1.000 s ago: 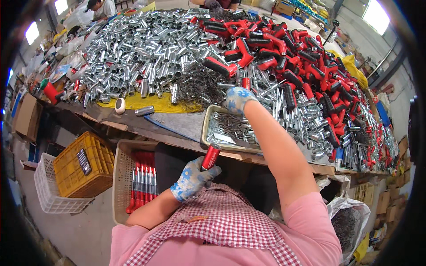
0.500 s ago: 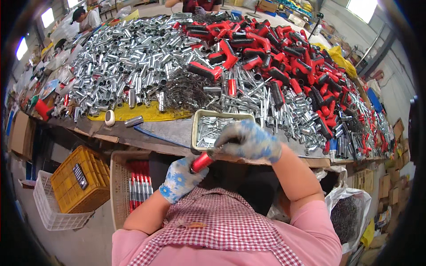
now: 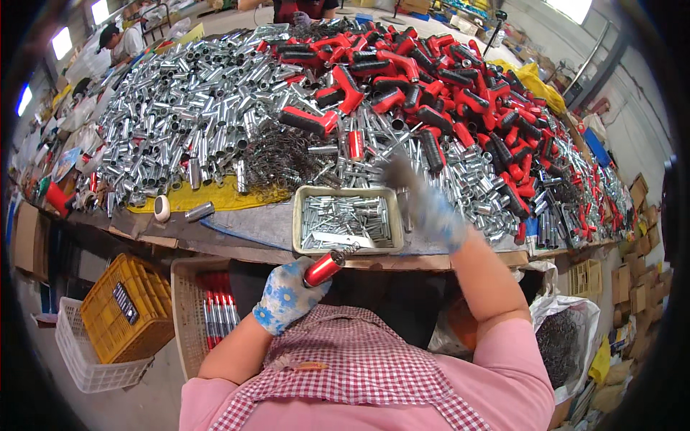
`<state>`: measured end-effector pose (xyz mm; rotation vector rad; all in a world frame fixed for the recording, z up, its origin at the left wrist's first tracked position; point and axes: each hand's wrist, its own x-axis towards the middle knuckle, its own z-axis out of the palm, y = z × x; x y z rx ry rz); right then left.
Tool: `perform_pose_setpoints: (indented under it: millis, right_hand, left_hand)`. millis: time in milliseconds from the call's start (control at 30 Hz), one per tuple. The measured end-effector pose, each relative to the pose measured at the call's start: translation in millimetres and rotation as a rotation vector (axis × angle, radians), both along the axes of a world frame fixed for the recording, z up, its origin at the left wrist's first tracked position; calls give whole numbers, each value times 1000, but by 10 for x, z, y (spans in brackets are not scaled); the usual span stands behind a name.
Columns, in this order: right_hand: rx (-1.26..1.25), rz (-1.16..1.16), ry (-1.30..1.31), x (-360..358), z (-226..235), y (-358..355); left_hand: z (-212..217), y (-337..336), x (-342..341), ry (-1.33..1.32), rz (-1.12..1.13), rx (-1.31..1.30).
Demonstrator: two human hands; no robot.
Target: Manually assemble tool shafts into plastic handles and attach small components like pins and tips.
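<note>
My left hand [image 3: 286, 293], in a white glove with blue flowers, is closed around a shiny red metal tube [image 3: 325, 269]. The tube tilts up to the right, and a thin coil spring [image 3: 351, 248] sticks out of its upper end. My right hand [image 3: 431, 208], in a matching glove, is smeared by motion over the heap of metal rods, so its fingers cannot be read. Between the hands, at the table's near edge, stands a cream tray [image 3: 297, 230] of small metal pins [image 3: 345, 214], with a flat metal strip [image 3: 343, 239] among them.
Chrome tubes [image 3: 180, 108] are heaped at left, red-and-black handles [image 3: 460, 108] at right, and tangled wire springs [image 3: 277, 154] between. A crate [image 3: 185, 316] of red-and-silver pieces stands below, beside a yellow crate [image 3: 129, 298]. Two people work at the far side.
My right hand has left the red tube's end and swung up and right over the rods. The spring now shows at the tube's end. The view has shifted slightly.
</note>
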<state>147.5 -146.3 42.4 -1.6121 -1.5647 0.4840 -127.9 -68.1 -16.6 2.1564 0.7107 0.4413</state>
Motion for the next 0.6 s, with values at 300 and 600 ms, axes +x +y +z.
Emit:
perform_pose_setpoints:
  millis: [300,600]
  right_hand:
    - [28,-769,399,1575,-534,372]
    - [-73,-167,964,306,-25,-835]
  left_hand:
    - [-41,-69,-37,-124,-39,140]
    - [-62,139,-133,110,-172,310]
